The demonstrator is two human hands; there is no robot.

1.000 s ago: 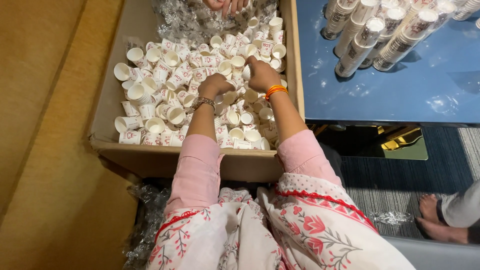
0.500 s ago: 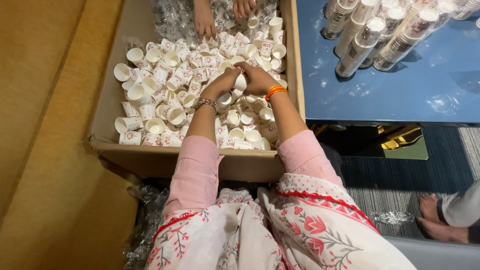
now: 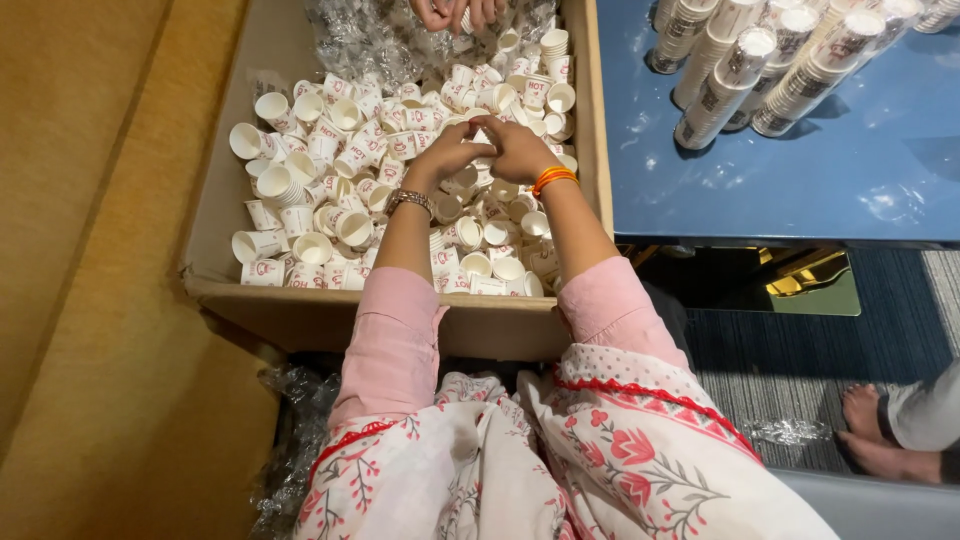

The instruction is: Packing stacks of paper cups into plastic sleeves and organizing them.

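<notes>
A large cardboard box [image 3: 330, 318] in front of me is full of several loose small white paper cups [image 3: 330, 150] with red print. My left hand [image 3: 452, 150] and my right hand [image 3: 516, 148] meet over the middle of the pile, fingers curled together around a small cup [image 3: 481, 135] held between them. A watch sits on my left wrist and orange bangles on my right wrist. Another person's hands [image 3: 458, 12] reach into the far end of the box.
Crumpled clear plastic wrap [image 3: 365, 40] lies at the box's far end. A blue table [image 3: 800, 160] to the right carries stacks of nested cups [image 3: 730, 60]. Someone's bare feet [image 3: 880, 430] rest on the carpet at lower right. A tan wall runs along the left.
My two hands have come together from apart and moved slightly farther into the box, closing around a cup. The other person's hands reached in, then drew back toward the far edge.
</notes>
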